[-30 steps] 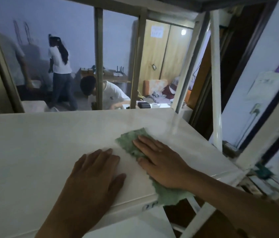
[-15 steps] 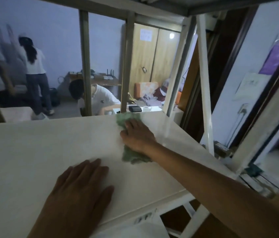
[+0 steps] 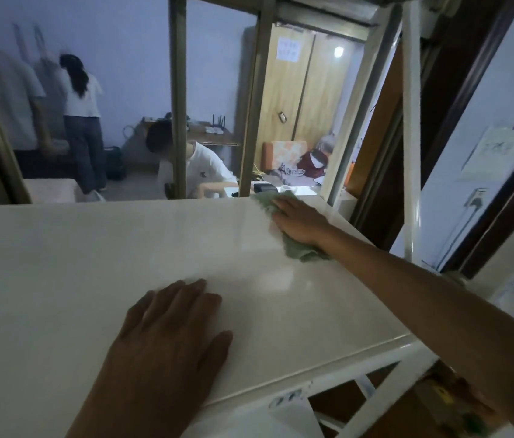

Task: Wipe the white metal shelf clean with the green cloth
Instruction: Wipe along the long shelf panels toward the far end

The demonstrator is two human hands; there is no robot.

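The white metal shelf (image 3: 91, 263) has a smooth, glossy painted top that throws back pale reflections. At two o'clock on it the soft green cloth (image 3: 301, 251) looks matt, nappy and crumpled. Behind, at one o'clock, the tan wooden wardrobe doors (image 3: 309, 90) show a smooth, faintly shiny grain.

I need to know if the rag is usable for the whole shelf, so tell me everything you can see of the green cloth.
The green cloth is a soft, rumpled rag of dull sage colour. It lies crumpled on the white metal shelf at its far right corner. The right hand presses flat on it, covering its middle, so only a far edge and a bunched near end show.
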